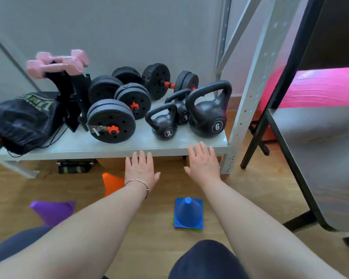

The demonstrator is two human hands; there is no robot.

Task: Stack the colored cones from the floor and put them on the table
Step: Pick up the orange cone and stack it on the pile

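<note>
A blue cone (188,213) stands upright on the wooden floor between my forearms, with a green edge showing under its base. An orange cone (111,183) lies on the floor just left of my left wrist, partly hidden by my arm. A purple cone (52,211) lies on its side at the lower left. My left hand (140,171) is stretched forward, flat, fingers apart, holding nothing. My right hand (204,163) is likewise open and empty, its fingertips near the front edge of the low shelf. The table (314,150) stands at the right.
A low white shelf (129,147) ahead carries black kettlebells (208,115), black dumbbells (113,121), pink dumbbells (56,64) on a stand and a black bag (22,121). A white rack upright (248,109) and black table legs stand right. A pink ball (320,87) lies behind.
</note>
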